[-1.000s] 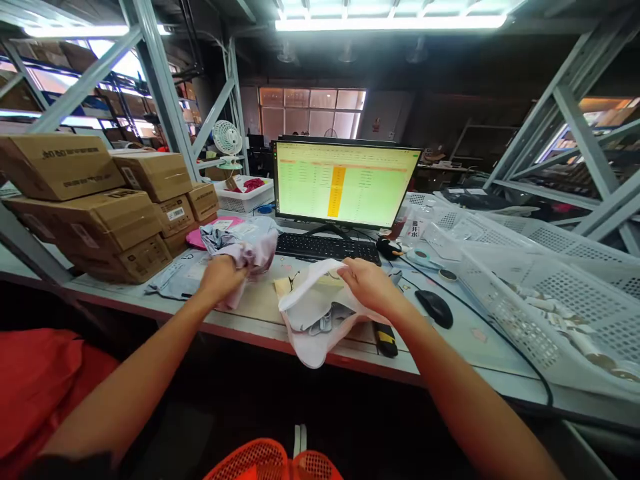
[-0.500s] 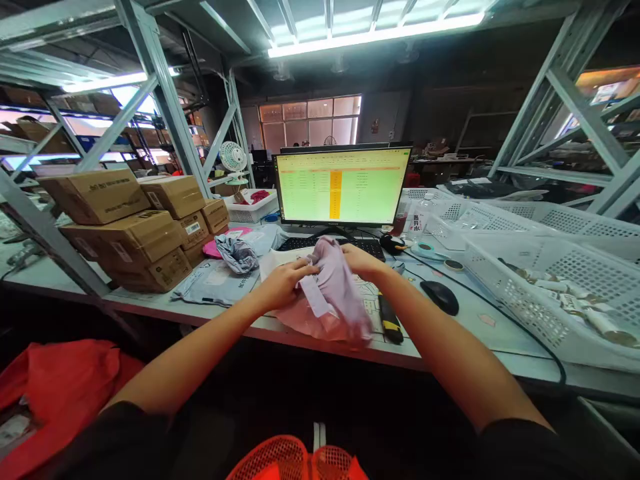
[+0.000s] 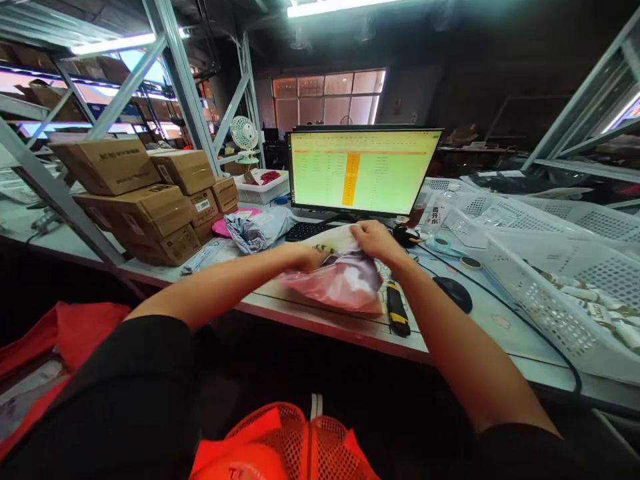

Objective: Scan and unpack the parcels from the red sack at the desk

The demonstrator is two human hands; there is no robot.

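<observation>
A pink translucent mailer bag [image 3: 336, 288] lies on the table edge in front of me, with a pale lilac garment [image 3: 356, 272] showing at its mouth. My left hand [image 3: 306, 255] is closed on the bag's left top edge. My right hand [image 3: 376, 241] is closed on the bag's mouth at the right, over the garment. Both hands sit just in front of the black keyboard [image 3: 306, 231].
A lit monitor [image 3: 362, 172] stands behind the hands. Stacked cardboard boxes [image 3: 145, 200] fill the left, with crumpled grey bags [image 3: 253, 229] beside them. A black tool [image 3: 398, 311], a mouse [image 3: 453, 293] and white mesh baskets [image 3: 555, 280] lie right. An orange basket [image 3: 285, 447] is below.
My left hand picked the lilac garment off the pile and brought it to the centre. Both hands have pushed it down into the pink bag, and the view has dipped.
</observation>
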